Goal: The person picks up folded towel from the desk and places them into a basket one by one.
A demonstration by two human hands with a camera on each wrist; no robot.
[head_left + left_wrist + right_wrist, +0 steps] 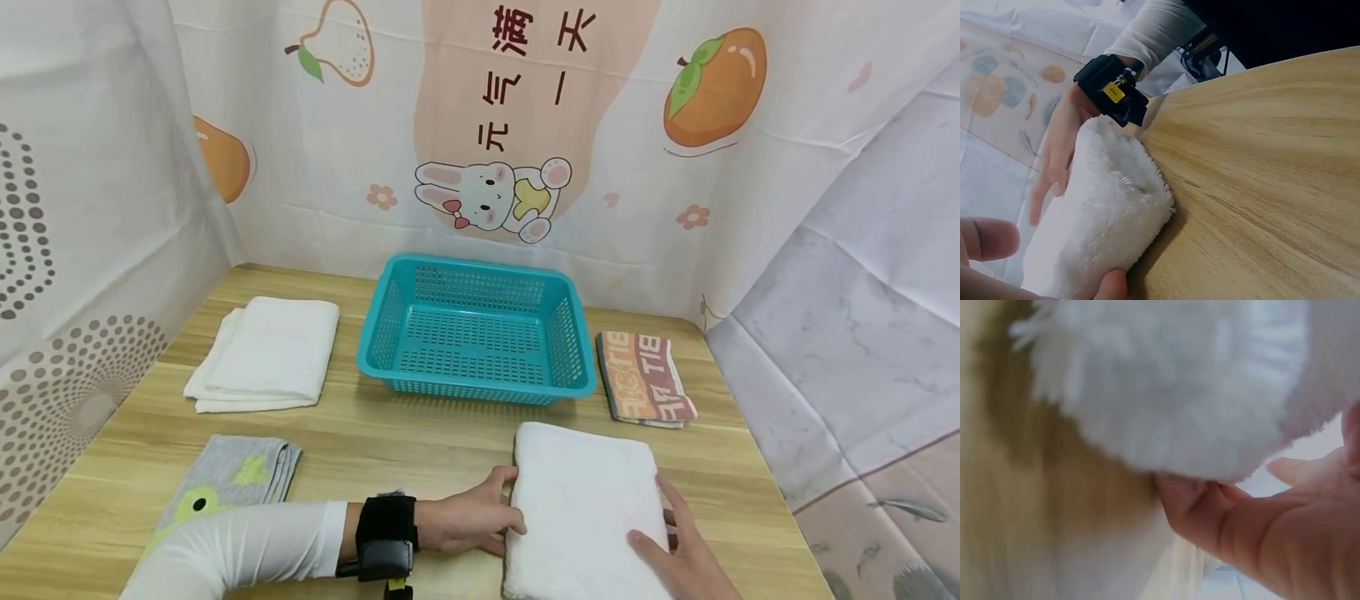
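A thick, folded white towel [585, 508] lies on the table near its front edge. At its left side my left hand [476, 517] grips the edge with bent fingers. My right hand [686, 558] holds the opposite side, its thumb over the top and its fingers along the edge. The left wrist view shows the fluffy folded end of the towel [1104, 206] between both hands, with fingers of the left hand [991, 281] close by and the right hand [1060, 150] beyond. In the right wrist view, the right hand's fingers [1204, 509] touch the towel's underside [1172, 400].
A teal plastic basket [472, 387] with nothing in it stands at the back middle. Folded white cloths [273, 350] lie back left, a grey and green cloth [225, 479] front left beside my left arm, and an orange and red patterned cloth [645, 379] right of the basket.
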